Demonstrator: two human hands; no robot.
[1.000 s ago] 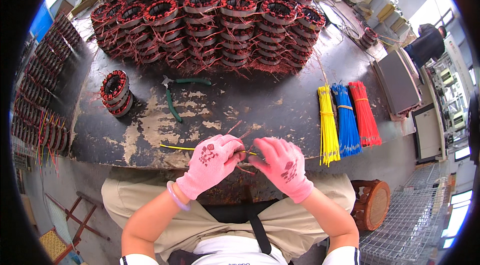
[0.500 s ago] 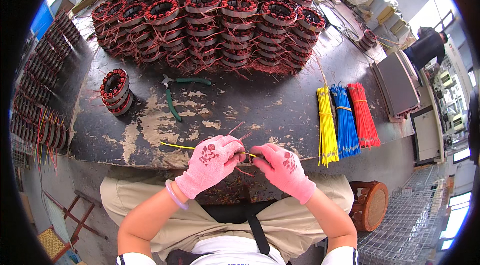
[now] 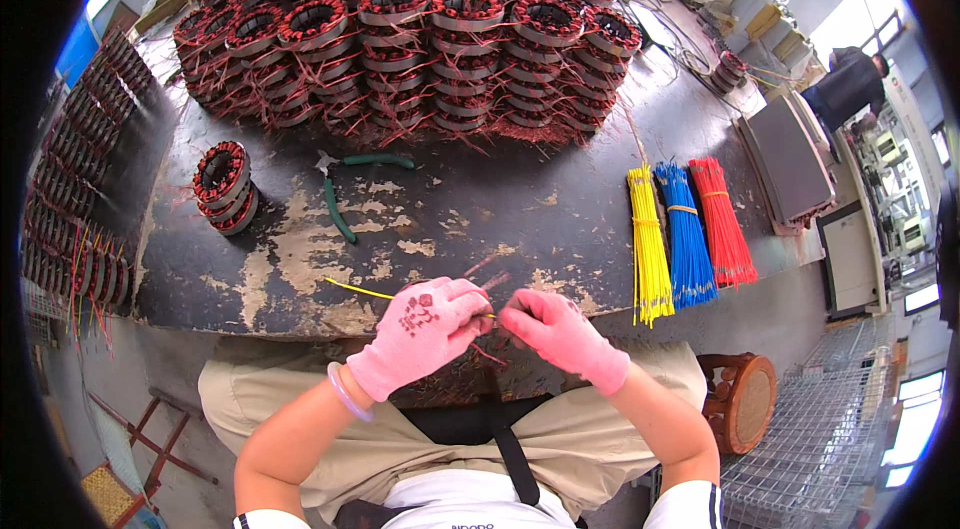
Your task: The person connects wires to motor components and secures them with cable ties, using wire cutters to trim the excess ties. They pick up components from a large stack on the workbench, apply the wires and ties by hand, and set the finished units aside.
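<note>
My left hand (image 3: 425, 329), in a pink glove, is closed on a thin yellow wire (image 3: 355, 287), whose long end sticks out to the left over the table edge. Fine reddish wires (image 3: 492, 271) poke out above and below these fingers; what they come from is hidden. Close beside it, my right hand (image 3: 560, 334), also gloved in pink, has its fingers curled in a pinch at the wire's short end. Beyond the hands lie green-handled pliers (image 3: 340, 199) with their handles spread. A short stack of wound motor stators (image 3: 225, 187) stands to the left.
Stacked stators (image 3: 400, 59) fill the back of the worn black table (image 3: 480, 199). Tied bundles of yellow wires (image 3: 648, 244), blue wires (image 3: 687, 234) and red wires (image 3: 722, 219) lie at the right. More stators (image 3: 75, 189) line the left. A wooden stool (image 3: 745, 404) stands by my right knee.
My right hand has turned, its fingers curling tighter beside the left fingertips. Less of the yellow wire's short end shows between the hands. The view has shifted slightly; the left hand keeps its grip.
</note>
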